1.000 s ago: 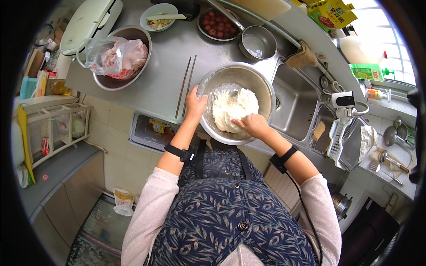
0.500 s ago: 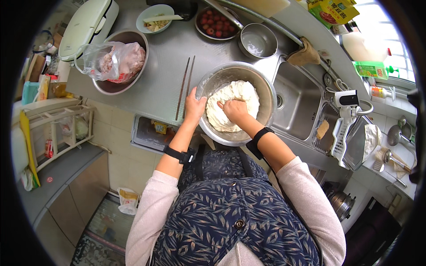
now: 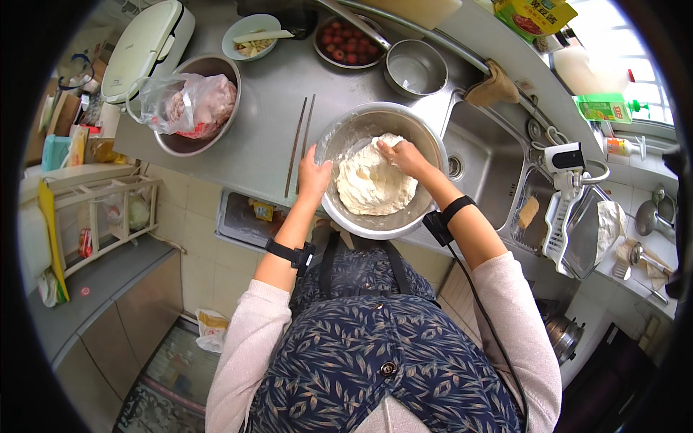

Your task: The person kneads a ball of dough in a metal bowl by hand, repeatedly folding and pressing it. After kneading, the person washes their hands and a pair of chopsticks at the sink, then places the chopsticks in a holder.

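A large steel bowl [image 3: 413,119] stands at the counter's front edge, with a soft mass of white dough [image 3: 364,186] inside. My left hand [image 3: 315,175] grips the bowl's left rim, thumb toward the inside. At the far right edge of the dough, my right hand [image 3: 404,156] is closed on a pinch of it, fingers bent into its surface. The dough is rough and uneven, and flour or dough smears the bowl's inner wall. Two dark chopsticks [image 3: 296,146] lie side by side on the counter just left of the bowl.
Left stands a basin [image 3: 235,78] of bagged raw meat [image 3: 213,101]. Behind are a bowl of chopped pieces [image 3: 253,47], a pan of round red fruits [image 3: 350,45] and a small steel bowl [image 3: 416,68]. The sink [image 3: 482,162] adjoins right; an open drawer [image 3: 234,225] juts out below.
My right hand has moved from the dough's middle up and right to its far edge, where it now grips it. A hollow shows in the dough. My left hand stays on the rim.
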`<control>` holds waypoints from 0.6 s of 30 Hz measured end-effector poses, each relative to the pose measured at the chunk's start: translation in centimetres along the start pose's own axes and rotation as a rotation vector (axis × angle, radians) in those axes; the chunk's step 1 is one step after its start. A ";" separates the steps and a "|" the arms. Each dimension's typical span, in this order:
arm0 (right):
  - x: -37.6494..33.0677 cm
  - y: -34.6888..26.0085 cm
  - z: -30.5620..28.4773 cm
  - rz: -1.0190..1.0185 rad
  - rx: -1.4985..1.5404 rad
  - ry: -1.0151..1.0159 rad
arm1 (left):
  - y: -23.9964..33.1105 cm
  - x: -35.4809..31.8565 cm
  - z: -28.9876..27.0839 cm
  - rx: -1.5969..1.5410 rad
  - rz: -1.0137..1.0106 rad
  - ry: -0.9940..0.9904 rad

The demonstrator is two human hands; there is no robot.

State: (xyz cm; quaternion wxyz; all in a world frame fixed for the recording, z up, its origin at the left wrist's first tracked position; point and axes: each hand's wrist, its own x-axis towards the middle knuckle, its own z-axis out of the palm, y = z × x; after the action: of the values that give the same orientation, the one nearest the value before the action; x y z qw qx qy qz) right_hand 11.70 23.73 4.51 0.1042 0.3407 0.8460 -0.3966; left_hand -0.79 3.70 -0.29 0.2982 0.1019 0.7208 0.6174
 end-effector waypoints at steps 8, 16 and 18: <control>3.2 2.5 5.2 -0.247 -0.303 0.053 | -0.1 0.0 0.0 0.041 0.023 0.025; -4.9 0.4 1.4 -0.040 0.574 -0.006 | -0.4 -0.1 0.1 0.034 0.074 0.040; -7.0 -0.3 0.7 -0.010 0.384 -0.075 | -0.5 0.0 0.1 0.052 0.087 0.033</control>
State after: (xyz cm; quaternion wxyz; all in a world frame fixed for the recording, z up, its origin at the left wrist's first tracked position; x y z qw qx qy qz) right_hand 16.63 19.61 7.30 0.0668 0.3351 0.7519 -0.5638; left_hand -0.61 3.69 -0.75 0.2562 0.1306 0.7362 0.6126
